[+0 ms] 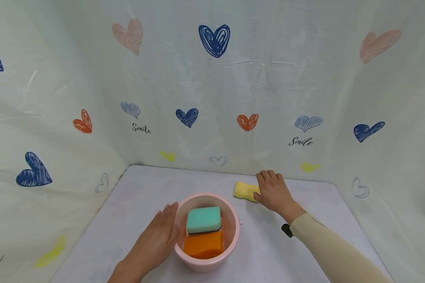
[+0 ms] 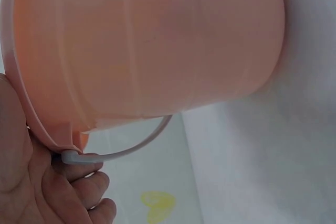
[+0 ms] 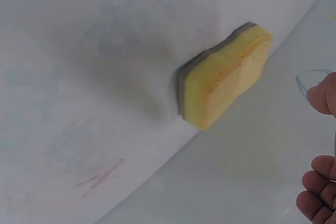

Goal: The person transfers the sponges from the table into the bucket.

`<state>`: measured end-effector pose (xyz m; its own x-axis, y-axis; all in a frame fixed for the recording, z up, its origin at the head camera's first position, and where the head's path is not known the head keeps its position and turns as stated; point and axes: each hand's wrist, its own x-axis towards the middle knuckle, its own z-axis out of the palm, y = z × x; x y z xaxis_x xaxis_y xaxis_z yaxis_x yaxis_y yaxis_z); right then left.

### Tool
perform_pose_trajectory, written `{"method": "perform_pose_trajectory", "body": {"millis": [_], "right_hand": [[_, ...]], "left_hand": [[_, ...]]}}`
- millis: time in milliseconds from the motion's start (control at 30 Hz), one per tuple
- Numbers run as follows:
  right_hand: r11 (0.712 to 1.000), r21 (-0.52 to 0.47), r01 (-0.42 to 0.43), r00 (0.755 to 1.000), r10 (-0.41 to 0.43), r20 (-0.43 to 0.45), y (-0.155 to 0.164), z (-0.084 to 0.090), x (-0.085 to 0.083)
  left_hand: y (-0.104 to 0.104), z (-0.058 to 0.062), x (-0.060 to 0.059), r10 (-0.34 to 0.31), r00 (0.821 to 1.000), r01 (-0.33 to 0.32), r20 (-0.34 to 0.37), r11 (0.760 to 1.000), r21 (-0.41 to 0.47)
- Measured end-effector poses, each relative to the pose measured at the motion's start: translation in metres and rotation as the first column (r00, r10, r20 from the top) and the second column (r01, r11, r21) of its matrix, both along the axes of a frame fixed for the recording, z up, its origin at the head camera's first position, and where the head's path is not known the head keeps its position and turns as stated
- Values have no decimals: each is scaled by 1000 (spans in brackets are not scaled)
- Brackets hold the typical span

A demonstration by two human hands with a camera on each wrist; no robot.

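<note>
A pink bucket [image 1: 235, 236] stands on the table with a teal sponge [image 1: 203, 219] and an orange sponge [image 1: 203, 244] inside. My left hand [image 1: 156, 237] rests against the left side of the bucket's rim, its fingers held fairly straight. Close to those fingers in the left wrist view is the bucket's pale handle [image 2: 126, 153]. Further back lies a yellow sponge [image 1: 244, 191] with a grey underside, seen whole in the right wrist view. Above its right end is my right hand [image 1: 274, 192]; thumb and fingers stand apart from the sponge.
A whitish cloth covers the table [image 1: 141, 184]. Behind and beside it hangs a pale curtain [image 1: 262, 78] printed with hearts and words, close to the table's back edge. A dark band [image 1: 287, 230] shows at the right wrist.
</note>
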<state>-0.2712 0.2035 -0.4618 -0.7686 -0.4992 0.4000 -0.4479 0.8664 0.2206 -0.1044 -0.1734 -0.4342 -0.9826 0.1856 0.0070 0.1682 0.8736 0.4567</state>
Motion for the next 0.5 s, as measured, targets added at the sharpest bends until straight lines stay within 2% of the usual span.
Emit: {"method": "perform_pose_trajectory", "body": {"millis": [267, 500], "right_hand": [[995, 84, 62, 996, -67, 59, 1, -25, -13], [987, 93, 132, 969, -149, 196, 4, -43, -22]], "left_hand": [[-1, -1, 0, 3, 1000, -3, 15, 1000, 9], [1, -1, -1, 30, 999, -30, 27, 1000, 5]]}}
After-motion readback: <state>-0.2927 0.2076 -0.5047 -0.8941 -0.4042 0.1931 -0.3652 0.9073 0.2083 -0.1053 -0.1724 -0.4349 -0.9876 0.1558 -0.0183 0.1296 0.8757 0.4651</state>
